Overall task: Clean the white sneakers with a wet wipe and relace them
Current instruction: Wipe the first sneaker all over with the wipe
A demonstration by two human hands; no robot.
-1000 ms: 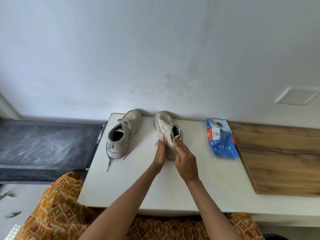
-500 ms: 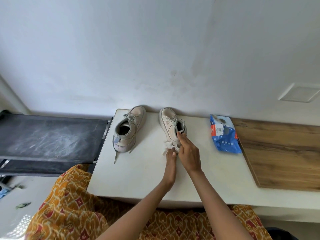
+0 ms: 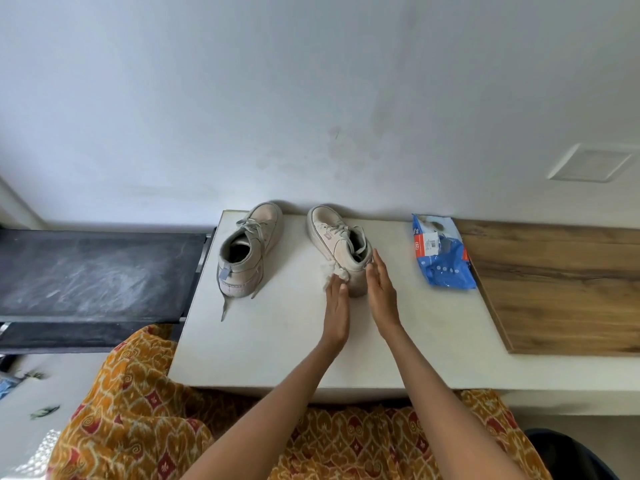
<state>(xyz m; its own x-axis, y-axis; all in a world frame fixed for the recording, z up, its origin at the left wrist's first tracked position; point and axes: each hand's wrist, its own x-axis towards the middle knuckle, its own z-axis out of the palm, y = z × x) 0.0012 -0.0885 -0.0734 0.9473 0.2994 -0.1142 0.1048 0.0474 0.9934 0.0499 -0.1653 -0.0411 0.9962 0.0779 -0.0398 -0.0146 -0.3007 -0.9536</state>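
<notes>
Two white sneakers stand on a white table (image 3: 263,341), toes toward the wall. The left sneaker (image 3: 247,251) is laced, one lace end trailing toward me. The right sneaker (image 3: 341,244) has its heel toward my hands. My left hand (image 3: 336,306) presses a crumpled white wet wipe (image 3: 332,271) against the left side of that heel. My right hand (image 3: 381,292) lies flat against the heel's right side, fingers straight and together, steadying the shoe.
A blue wet-wipe pack (image 3: 441,256) lies on the table to the right of the shoes. A wooden board (image 3: 561,289) adjoins the table's right edge. A dark grey surface (image 3: 93,275) sits lower at the left. The wall is close behind the sneakers.
My left hand with the wipe has slid from the sneaker's side down to the heel. My right hand has moved from the shoe's collar to the heel's right side.
</notes>
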